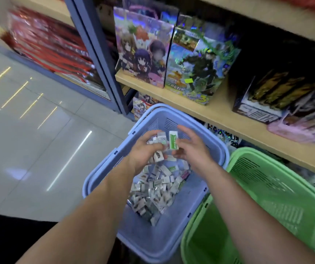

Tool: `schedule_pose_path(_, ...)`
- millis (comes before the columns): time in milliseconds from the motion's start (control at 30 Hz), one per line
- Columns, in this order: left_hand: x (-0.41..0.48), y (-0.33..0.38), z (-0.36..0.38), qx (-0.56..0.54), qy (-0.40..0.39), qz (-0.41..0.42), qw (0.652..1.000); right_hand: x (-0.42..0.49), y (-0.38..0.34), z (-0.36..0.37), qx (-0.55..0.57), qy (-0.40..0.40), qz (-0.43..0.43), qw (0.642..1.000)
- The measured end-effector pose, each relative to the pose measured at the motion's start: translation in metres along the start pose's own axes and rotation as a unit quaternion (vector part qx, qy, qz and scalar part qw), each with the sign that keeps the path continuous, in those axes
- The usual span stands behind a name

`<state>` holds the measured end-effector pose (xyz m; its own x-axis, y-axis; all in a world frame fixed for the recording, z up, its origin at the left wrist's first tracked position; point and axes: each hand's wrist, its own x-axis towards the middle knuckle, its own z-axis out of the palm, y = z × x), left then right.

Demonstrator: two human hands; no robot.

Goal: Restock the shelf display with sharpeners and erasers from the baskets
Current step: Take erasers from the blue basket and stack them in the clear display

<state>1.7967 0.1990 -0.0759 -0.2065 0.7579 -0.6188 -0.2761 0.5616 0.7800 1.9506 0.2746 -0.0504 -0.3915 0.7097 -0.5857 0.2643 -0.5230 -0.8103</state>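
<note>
left hand [143,150] curled round handful of small erasers [158,156] over blue basket [216,149]; right hand [193,149] loosely curled, thumb pinching green-sleeved eraser [173,142]; green basket [286,189] touching beside

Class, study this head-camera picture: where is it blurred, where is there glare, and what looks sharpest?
Head view: motion blur smears the red packs; light streaks glare off the floor tiles; sharpest is the green-labelled eraser in the right hand.

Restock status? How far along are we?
Done: nothing visibly shelved; the green basket looks empty where visible. In hand: left hand grips a handful of erasers, right hand pinches a green-sleeved eraser over the blue basket. Left: its big eraser pile; no sharpeners seen.
</note>
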Motion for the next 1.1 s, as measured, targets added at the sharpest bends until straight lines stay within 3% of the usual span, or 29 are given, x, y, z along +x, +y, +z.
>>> schedule_pose_path(167, -0.065, 0.077, 0.031, 0.104, -0.08, 0.068, 0.989, -0.087, -0.042, -0.04, 0.064, 0.005, -0.058, 0.996)
schedule_pose_path(433, -0.137, 0.125, 0.09, 0.074, -0.112, 0.136, 0.982, -0.174, -0.081, -0.089, 0.111, 0.032, -0.132, 0.985)
schedule_pose_path(567, -0.148, 0.138, 0.113, 0.076, -0.097, 0.173, 0.977, -0.189, -0.087, -0.107, 0.094, 0.027, -0.156, 0.983)
schedule_pose_path(833, -0.144, 0.164, 0.165, 0.054, -0.116, 0.22, 0.967, -0.193, -0.102, -0.126, 0.165, 0.035, -0.182, 0.969)
schedule_pose_path(1100, -0.142, 0.183, 0.189, 0.037, -0.121, 0.267, 0.955, -0.184, -0.114, -0.146, 0.188, 0.097, -0.255, 0.943)
